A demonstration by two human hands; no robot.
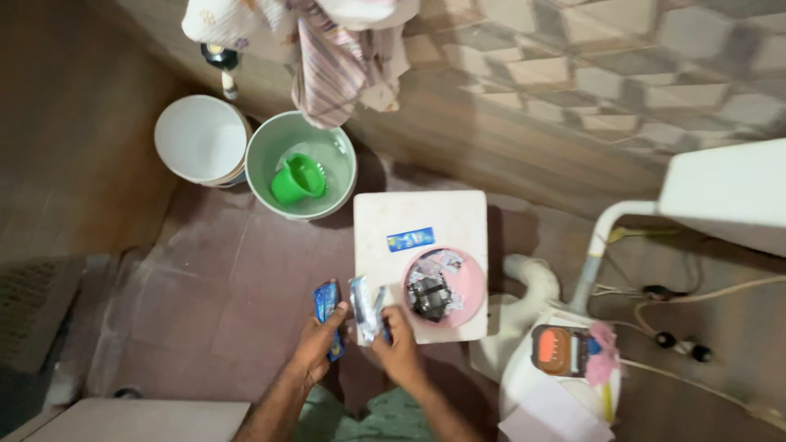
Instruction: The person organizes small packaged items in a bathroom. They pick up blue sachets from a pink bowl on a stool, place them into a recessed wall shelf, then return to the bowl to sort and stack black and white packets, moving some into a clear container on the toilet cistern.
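- The left hand (318,344) is bare: no glove, ring or band shows on it.
- The right hand (399,348) is bare too, with no glove or ring visible.
- Both forearms are uncovered down to the lower edge of the frame; no sleeve reaches them and no watch or bracelet sits at either wrist.
- Between the forearms lies a pale green garment (372,419) with a faint lighter pattern, its cut not clear.

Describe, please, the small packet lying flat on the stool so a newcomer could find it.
Find the white square stool in the middle of the floor. Beside its pink bowl, toward the far edge, lies a blue packet: the only loose item flat on the stool.
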